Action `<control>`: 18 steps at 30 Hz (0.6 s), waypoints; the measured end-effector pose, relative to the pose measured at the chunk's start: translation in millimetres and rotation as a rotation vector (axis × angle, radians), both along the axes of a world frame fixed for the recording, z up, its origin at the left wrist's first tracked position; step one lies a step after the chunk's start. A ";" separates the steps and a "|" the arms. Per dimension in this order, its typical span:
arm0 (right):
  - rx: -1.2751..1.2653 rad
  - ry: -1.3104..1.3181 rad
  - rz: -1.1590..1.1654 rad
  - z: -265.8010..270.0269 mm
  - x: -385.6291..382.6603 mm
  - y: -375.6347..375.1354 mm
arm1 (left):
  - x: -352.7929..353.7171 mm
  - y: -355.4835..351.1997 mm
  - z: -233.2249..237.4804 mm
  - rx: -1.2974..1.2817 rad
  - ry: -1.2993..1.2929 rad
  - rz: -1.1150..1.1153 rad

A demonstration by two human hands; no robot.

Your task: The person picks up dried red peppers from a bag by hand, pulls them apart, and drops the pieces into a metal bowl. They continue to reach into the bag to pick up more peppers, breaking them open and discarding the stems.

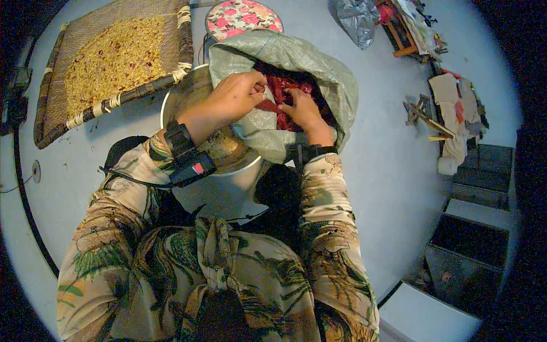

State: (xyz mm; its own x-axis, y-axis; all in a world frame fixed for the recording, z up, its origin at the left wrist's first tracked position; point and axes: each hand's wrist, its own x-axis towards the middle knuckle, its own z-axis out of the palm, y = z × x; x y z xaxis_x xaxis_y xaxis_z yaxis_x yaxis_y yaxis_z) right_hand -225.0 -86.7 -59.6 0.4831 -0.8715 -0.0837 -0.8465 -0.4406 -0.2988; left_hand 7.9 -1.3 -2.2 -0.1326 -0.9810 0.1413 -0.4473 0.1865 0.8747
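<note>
A pale green woven sack [336, 74] stands with its mouth rolled open, full of dark red dried chilli peppers [277, 85]. Over its left side is my left hand [239, 97], fingers curled in a pinch with a bit of red showing at the tips. My right hand [305, 111] reaches over the peppers, thumb and fingers closed on a red dried chilli [268, 106] that points toward my left hand. Below my left wrist sits a round pale-rimmed bucket [250, 166], partly covered by the sack and my forearm; yellowish bits show inside.
A wood-framed woven tray [51, 108] at upper left holds yellow seeds [117, 62] with red flecks. Behind the sack is a floral round stool [242, 18]. A grey plastic bag [354, 20], a small wooden stool [430, 119] and dark steps [473, 228] lie to the right.
</note>
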 end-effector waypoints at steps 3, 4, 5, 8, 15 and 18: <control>-0.028 0.140 -0.040 3.6 3.3 7.7 | 0.8 -0.3 -1.4 0.000 -0.015 0.000; -0.057 0.200 -0.036 3.9 4.0 8.3 | 1.2 -1.1 -2.9 0.007 0.001 -0.003; -0.085 0.259 -0.031 4.1 5.2 9.4 | 1.3 -2.0 -4.4 0.014 0.017 -0.007; -0.086 0.283 -0.071 -10.6 3.6 2.2 | 1.4 -1.2 -9.9 0.009 0.080 -0.012; -0.192 0.105 -0.170 -13.1 -4.4 -6.2 | 3.1 -1.3 -10.0 0.002 0.077 0.003; -0.220 -0.008 -0.247 -6.1 -14.9 -12.9 | 5.8 -0.7 -5.8 0.012 0.047 -0.004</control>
State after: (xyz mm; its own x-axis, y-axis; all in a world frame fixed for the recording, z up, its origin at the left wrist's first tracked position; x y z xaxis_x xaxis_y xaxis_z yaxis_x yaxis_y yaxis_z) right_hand -240.0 -99.6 -65.7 0.2547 -0.9592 0.1228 -0.9339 -0.2769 -0.2263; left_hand 13.7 -1.9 -8.0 -0.1299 -0.9822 0.1358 -0.4046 0.1775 0.8971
